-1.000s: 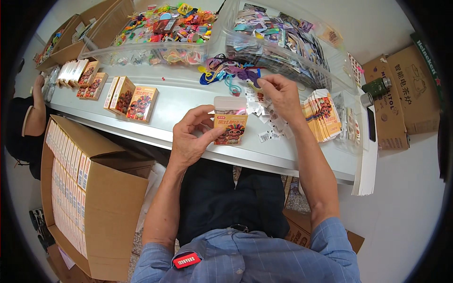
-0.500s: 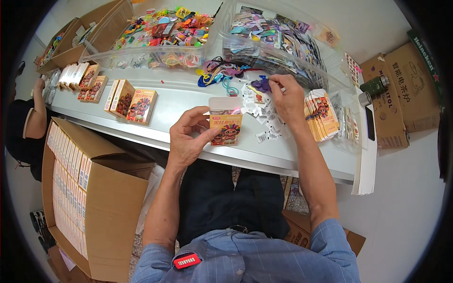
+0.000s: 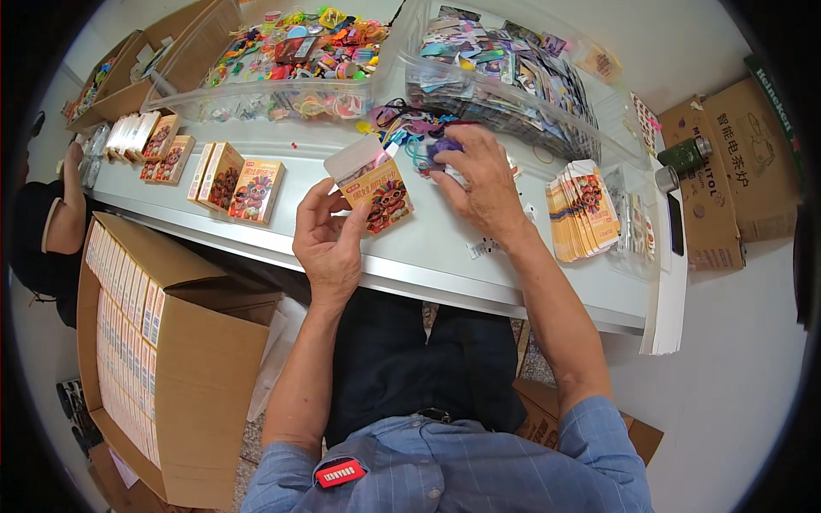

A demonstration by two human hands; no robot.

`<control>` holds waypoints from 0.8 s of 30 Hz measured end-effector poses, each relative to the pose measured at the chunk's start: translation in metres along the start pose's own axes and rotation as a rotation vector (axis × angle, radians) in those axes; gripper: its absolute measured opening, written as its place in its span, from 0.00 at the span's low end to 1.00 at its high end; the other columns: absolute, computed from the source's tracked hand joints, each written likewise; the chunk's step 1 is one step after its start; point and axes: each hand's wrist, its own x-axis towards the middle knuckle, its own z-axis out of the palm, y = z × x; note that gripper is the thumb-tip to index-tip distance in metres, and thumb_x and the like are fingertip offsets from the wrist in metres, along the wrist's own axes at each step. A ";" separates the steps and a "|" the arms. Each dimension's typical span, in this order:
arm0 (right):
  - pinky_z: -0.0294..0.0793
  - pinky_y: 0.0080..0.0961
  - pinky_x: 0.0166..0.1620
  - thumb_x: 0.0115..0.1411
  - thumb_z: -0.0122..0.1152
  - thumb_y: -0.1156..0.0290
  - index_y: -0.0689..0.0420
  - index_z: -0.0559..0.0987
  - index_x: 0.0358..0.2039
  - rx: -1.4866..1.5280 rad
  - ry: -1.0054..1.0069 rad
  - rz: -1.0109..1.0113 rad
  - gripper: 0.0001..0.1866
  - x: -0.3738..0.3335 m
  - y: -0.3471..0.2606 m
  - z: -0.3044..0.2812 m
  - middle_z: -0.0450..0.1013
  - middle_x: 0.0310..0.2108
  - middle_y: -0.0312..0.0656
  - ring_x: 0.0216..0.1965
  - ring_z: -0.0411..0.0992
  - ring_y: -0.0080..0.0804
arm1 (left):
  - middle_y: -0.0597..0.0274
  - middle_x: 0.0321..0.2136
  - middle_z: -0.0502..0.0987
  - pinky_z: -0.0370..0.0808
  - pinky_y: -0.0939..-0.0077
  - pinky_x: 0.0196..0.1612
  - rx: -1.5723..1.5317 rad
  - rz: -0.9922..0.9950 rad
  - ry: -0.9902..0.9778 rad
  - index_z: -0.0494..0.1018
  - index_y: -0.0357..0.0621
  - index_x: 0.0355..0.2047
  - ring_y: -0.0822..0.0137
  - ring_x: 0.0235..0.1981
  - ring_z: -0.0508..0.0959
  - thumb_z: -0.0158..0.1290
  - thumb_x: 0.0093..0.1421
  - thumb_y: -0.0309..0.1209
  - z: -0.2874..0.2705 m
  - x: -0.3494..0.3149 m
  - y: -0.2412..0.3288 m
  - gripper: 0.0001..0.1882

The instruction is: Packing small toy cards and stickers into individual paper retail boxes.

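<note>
Spanning the scene, the white table (image 3: 547,282) carries far bins of trinkets. Near its middle the left hand (image 3: 329,244) pinches an open orange carton (image 3: 376,188), light, crushable card best gripped by its side edges. Right of it, the right hand (image 3: 483,179) curls onto a purple trinket (image 3: 440,150).

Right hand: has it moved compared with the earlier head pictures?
Yes. The right hand has reached farther up the table, from the white bits toward the clear bin, onto purple pieces.

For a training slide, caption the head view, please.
Left hand holds an open small orange box while right hand reaches into loose colourful trinkets on the white table.
</note>
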 end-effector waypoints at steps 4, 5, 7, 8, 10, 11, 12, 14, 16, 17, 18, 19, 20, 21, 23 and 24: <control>0.64 0.44 0.60 0.52 0.71 0.67 0.56 0.83 0.39 0.006 0.006 -0.013 0.14 -0.003 -0.003 0.003 0.71 0.54 0.46 0.60 0.65 0.48 | 0.56 0.43 0.78 0.81 0.78 0.40 0.019 -0.007 -0.023 0.65 0.37 0.59 0.70 0.42 0.79 0.61 0.60 0.19 -0.001 0.000 -0.001 0.27; 0.64 0.44 0.60 0.52 0.71 0.67 0.56 0.83 0.39 0.005 0.006 -0.012 0.14 -0.002 -0.005 0.005 0.71 0.54 0.46 0.60 0.65 0.48 | 0.56 0.43 0.78 0.81 0.78 0.39 0.016 0.002 -0.016 0.66 0.37 0.58 0.70 0.42 0.79 0.61 0.60 0.19 -0.001 0.000 -0.001 0.27; 0.63 0.46 0.61 0.52 0.71 0.66 0.55 0.84 0.38 -0.071 0.011 -0.003 0.13 0.000 -0.008 0.011 0.71 0.55 0.45 0.60 0.65 0.48 | 0.56 0.42 0.78 0.81 0.79 0.38 0.012 0.012 -0.011 0.66 0.37 0.58 0.71 0.41 0.79 0.61 0.60 0.18 0.000 0.000 -0.001 0.27; 0.63 0.46 0.61 0.52 0.71 0.66 0.55 0.84 0.38 -0.072 0.012 -0.002 0.13 0.000 -0.006 0.014 0.71 0.55 0.45 0.60 0.65 0.48 | 0.57 0.42 0.79 0.80 0.80 0.37 0.016 0.012 -0.019 0.66 0.37 0.58 0.71 0.41 0.79 0.61 0.60 0.18 0.000 0.000 -0.002 0.27; 0.62 0.47 0.61 0.54 0.70 0.66 0.54 0.84 0.38 -0.104 0.027 -0.020 0.11 0.002 -0.004 0.022 0.72 0.54 0.45 0.61 0.65 0.48 | 0.57 0.41 0.79 0.80 0.80 0.37 0.023 0.015 -0.023 0.66 0.37 0.58 0.71 0.41 0.79 0.61 0.60 0.18 -0.001 0.000 -0.002 0.27; 0.62 0.47 0.61 0.54 0.70 0.66 0.54 0.84 0.38 -0.101 0.028 -0.024 0.11 0.003 -0.004 0.022 0.72 0.54 0.45 0.61 0.65 0.48 | 0.58 0.41 0.79 0.80 0.81 0.36 0.016 0.001 -0.033 0.66 0.37 0.58 0.72 0.41 0.79 0.61 0.60 0.18 -0.001 0.000 -0.002 0.27; 0.62 0.46 0.62 0.55 0.69 0.67 0.54 0.84 0.38 -0.039 0.054 -0.009 0.11 0.003 -0.002 0.021 0.73 0.54 0.46 0.61 0.65 0.48 | 0.58 0.41 0.80 0.79 0.82 0.36 0.008 -0.013 -0.043 0.67 0.37 0.58 0.72 0.41 0.79 0.61 0.59 0.18 -0.001 0.000 -0.001 0.27; 0.62 0.45 0.62 0.56 0.68 0.67 0.55 0.84 0.38 0.021 0.078 0.006 0.10 0.003 0.005 0.017 0.74 0.53 0.46 0.61 0.65 0.48 | 0.58 0.41 0.80 0.79 0.82 0.36 0.019 -0.018 -0.069 0.67 0.37 0.58 0.72 0.40 0.79 0.62 0.59 0.19 0.001 0.000 -0.002 0.27; 0.62 0.43 0.63 0.56 0.68 0.67 0.56 0.84 0.38 0.254 0.160 0.163 0.10 0.009 0.009 0.011 0.75 0.52 0.46 0.61 0.65 0.48 | 0.58 0.42 0.80 0.78 0.83 0.35 0.057 -0.025 -0.104 0.68 0.38 0.57 0.73 0.40 0.79 0.62 0.59 0.20 0.001 0.000 -0.003 0.26; 0.62 0.43 0.63 0.56 0.68 0.67 0.56 0.84 0.38 0.254 0.158 0.164 0.10 0.010 0.007 0.006 0.75 0.52 0.46 0.61 0.65 0.48 | 0.58 0.42 0.80 0.78 0.83 0.35 0.056 -0.027 -0.104 0.68 0.38 0.57 0.73 0.40 0.79 0.62 0.59 0.20 -0.001 -0.001 -0.003 0.26; 0.62 0.42 0.63 0.57 0.68 0.67 0.56 0.83 0.38 0.315 0.161 0.202 0.10 0.012 0.006 0.000 0.75 0.52 0.46 0.61 0.65 0.48 | 0.58 0.42 0.80 0.78 0.83 0.35 0.057 -0.029 -0.101 0.68 0.38 0.57 0.73 0.40 0.79 0.62 0.59 0.20 -0.002 -0.001 -0.002 0.26; 0.62 0.41 0.64 0.57 0.68 0.67 0.56 0.83 0.37 0.375 0.165 0.239 0.10 0.014 0.003 -0.005 0.75 0.53 0.46 0.61 0.65 0.47 | 0.59 0.42 0.80 0.78 0.82 0.35 0.059 -0.030 -0.099 0.68 0.38 0.57 0.73 0.40 0.79 0.62 0.59 0.20 -0.002 -0.001 -0.002 0.26; 0.62 0.41 0.64 0.57 0.68 0.67 0.56 0.83 0.37 0.373 0.166 0.239 0.10 0.014 0.000 -0.005 0.75 0.53 0.46 0.61 0.65 0.47 | 0.59 0.42 0.80 0.78 0.82 0.35 0.057 -0.030 -0.100 0.68 0.38 0.57 0.73 0.40 0.79 0.62 0.59 0.20 -0.003 -0.001 -0.002 0.26; 0.62 0.42 0.64 0.56 0.68 0.67 0.56 0.83 0.36 0.272 0.155 0.154 0.10 0.015 -0.004 -0.003 0.74 0.52 0.46 0.61 0.65 0.48 | 0.59 0.42 0.80 0.79 0.82 0.36 0.061 -0.033 -0.090 0.68 0.38 0.57 0.73 0.40 0.79 0.62 0.59 0.20 -0.003 -0.002 -0.002 0.26; 0.61 0.43 0.63 0.56 0.68 0.67 0.57 0.82 0.36 0.169 0.146 0.069 0.10 0.014 -0.013 0.006 0.74 0.52 0.46 0.61 0.64 0.48 | 0.59 0.42 0.80 0.79 0.81 0.36 0.063 -0.034 -0.084 0.68 0.38 0.57 0.73 0.40 0.79 0.62 0.59 0.20 -0.004 -0.003 -0.001 0.26; 0.61 0.43 0.63 0.55 0.68 0.68 0.57 0.83 0.35 0.054 0.099 0.016 0.09 0.010 -0.016 0.017 0.74 0.52 0.47 0.61 0.64 0.49 | 0.59 0.42 0.80 0.79 0.81 0.36 0.055 -0.046 -0.077 0.68 0.38 0.57 0.73 0.40 0.79 0.62 0.59 0.20 -0.004 -0.003 -0.001 0.26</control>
